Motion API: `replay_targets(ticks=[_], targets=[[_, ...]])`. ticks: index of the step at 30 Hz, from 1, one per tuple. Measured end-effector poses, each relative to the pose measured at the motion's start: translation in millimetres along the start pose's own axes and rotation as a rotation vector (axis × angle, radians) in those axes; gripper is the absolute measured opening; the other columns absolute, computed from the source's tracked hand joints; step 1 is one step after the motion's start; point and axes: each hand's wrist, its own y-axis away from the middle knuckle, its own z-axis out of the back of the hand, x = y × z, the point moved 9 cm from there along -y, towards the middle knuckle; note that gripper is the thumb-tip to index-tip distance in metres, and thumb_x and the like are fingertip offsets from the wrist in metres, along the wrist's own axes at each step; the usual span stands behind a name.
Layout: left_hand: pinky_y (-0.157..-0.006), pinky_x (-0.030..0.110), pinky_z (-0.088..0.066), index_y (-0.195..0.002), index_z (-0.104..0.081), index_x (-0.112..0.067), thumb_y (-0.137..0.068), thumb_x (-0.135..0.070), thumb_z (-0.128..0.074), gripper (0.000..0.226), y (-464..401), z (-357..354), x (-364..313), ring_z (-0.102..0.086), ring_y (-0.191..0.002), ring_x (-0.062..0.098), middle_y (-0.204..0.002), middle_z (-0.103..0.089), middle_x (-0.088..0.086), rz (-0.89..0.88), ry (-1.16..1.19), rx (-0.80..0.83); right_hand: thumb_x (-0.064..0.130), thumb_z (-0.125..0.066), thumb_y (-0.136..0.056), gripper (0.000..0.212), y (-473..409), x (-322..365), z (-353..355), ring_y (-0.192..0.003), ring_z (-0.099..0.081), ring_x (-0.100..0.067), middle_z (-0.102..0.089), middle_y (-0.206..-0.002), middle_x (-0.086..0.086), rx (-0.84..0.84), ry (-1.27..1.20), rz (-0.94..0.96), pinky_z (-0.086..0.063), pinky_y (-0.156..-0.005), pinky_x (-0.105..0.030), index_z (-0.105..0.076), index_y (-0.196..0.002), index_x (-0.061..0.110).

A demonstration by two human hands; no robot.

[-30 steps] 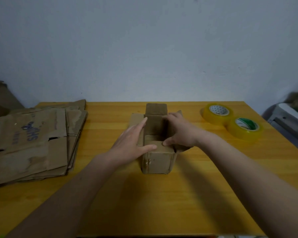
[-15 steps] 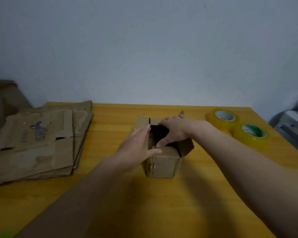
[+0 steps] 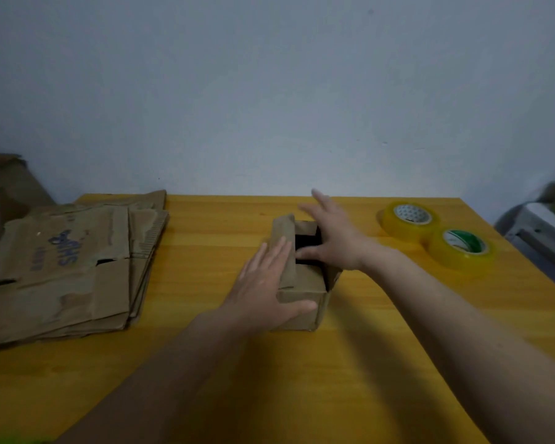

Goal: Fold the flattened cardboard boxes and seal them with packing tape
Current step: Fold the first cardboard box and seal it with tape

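Observation:
A small brown cardboard box [image 3: 302, 291] stands on the yellow wooden table [image 3: 302, 379], its top partly open and dark inside. My left hand [image 3: 266, 286] lies flat with straight fingers on the box's left flap, thumb against the near wall. My right hand [image 3: 330, 235] is spread over the right side of the opening, its thumb at the edge of the gap and its fingers stretched past the far rim. Two rolls of clear yellowish packing tape lie at the right: one with a white core [image 3: 409, 221], one with a green core [image 3: 462, 253].
A stack of flattened cardboard boxes [image 3: 68, 267] with blue lettering lies on the table's left part. More cardboard [image 3: 7, 184] leans beyond the table's left edge. A grey object [image 3: 545, 232] sits off the right edge. A pale wall runs behind the table.
My left hand has pushed the left flap over the opening. My right hand has slid from the opening toward the far right rim, with its fingers straightened out.

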Motion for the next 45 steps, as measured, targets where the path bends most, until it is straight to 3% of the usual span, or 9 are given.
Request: replay_targets(ticks=[3,7,12,17,21,25,29,36,45], targets=[[-0.121,0.047,-0.003,-0.153,0.007,-0.033,-0.082,-0.070,-0.053,0.100,0,-6,3,0.014,-0.148,0.013,-0.158,0.018,-0.019,0.003,-0.088,0.022,0.043,-0.047,-0.097,0.067,23,-17,19,-0.146,-0.014,-0.015,-0.017,-0.159,0.001,-0.275,-0.364,-0.154,-0.014,-0.117,-0.030,-0.017,-0.152,0.018],[-0.119,0.047,-0.020,-0.152,0.003,-0.042,-0.079,-0.069,-0.058,0.098,-2,-10,14,-0.004,-0.149,0.024,-0.162,0.007,-0.003,0.112,-0.034,0.023,0.036,-0.029,-0.103,0.040,47,-11,-9,-0.103,-0.051,0.004,-0.050,-0.126,0.006,-0.052,-0.554,-0.206,-0.037,-0.080,-0.004,-0.047,-0.134,0.018],[-0.096,0.038,-0.044,-0.151,0.008,-0.043,-0.082,-0.066,-0.058,0.098,1,-10,9,-0.048,-0.117,0.028,-0.132,-0.042,0.009,0.205,-0.153,0.070,0.042,-0.053,-0.094,0.071,50,-20,-57,-0.136,-0.036,-0.019,-0.028,-0.155,0.001,0.225,-0.498,-0.303,-0.034,-0.109,-0.032,-0.014,-0.153,0.029],[-0.097,0.033,-0.041,-0.154,0.006,-0.027,-0.080,-0.058,-0.067,0.109,16,-13,-13,-0.044,-0.122,0.021,-0.137,-0.043,0.003,0.115,-0.210,0.127,0.024,-0.058,-0.092,0.063,50,-24,-48,-0.121,-0.047,-0.015,-0.040,-0.146,0.004,0.328,-0.539,-0.276,-0.041,-0.098,-0.027,-0.030,-0.146,0.040],[-0.109,0.037,-0.026,-0.150,-0.024,-0.029,-0.073,-0.074,-0.060,0.096,26,12,-38,-0.029,-0.126,0.018,-0.139,-0.034,0.000,-0.125,-0.515,-0.054,0.020,-0.055,-0.094,0.054,52,-24,-41,-0.094,-0.053,-0.003,-0.052,-0.117,0.011,0.424,-0.490,-0.234,-0.043,-0.073,-0.013,-0.039,-0.141,0.042],[-0.119,0.048,0.009,-0.151,0.011,-0.040,-0.071,-0.083,-0.050,0.109,8,11,-6,0.019,-0.147,0.018,-0.160,0.018,-0.007,-0.182,-0.534,0.041,0.013,-0.052,-0.095,0.052,53,-15,-43,-0.104,-0.053,-0.008,-0.054,-0.124,0.006,0.441,-0.441,-0.132,-0.045,-0.082,-0.015,-0.041,-0.142,0.033],[-0.120,0.046,-0.003,-0.150,0.012,-0.041,-0.076,-0.085,-0.037,0.099,0,2,5,0.009,-0.149,0.021,-0.163,0.009,0.001,-0.081,-0.535,0.019,0.027,-0.052,-0.097,0.051,48,-31,-39,-0.123,-0.046,-0.015,-0.046,-0.138,0.003,0.241,-0.471,-0.193,-0.041,-0.101,-0.030,-0.036,-0.145,0.027],[-0.109,0.054,-0.019,-0.153,-0.011,-0.034,-0.079,-0.085,-0.024,0.090,6,1,-26,-0.024,-0.133,0.032,-0.146,-0.030,0.012,0.157,-0.706,-0.150,0.026,-0.040,-0.102,0.036,53,-79,-37,-0.116,-0.050,-0.021,-0.053,-0.131,-0.006,-0.041,-0.641,-0.454,-0.043,-0.102,-0.039,-0.050,-0.135,0.017],[-0.119,0.052,0.001,-0.152,0.004,-0.038,-0.081,-0.082,-0.026,0.089,-25,-26,-45,0.009,-0.149,0.023,-0.163,0.006,-0.001,-0.057,-0.488,0.051,0.018,-0.032,-0.102,0.039,51,-81,-41,-0.115,-0.045,-0.017,-0.048,-0.135,-0.007,-0.137,-0.636,-0.466,-0.039,-0.095,-0.029,-0.046,-0.138,0.012]])
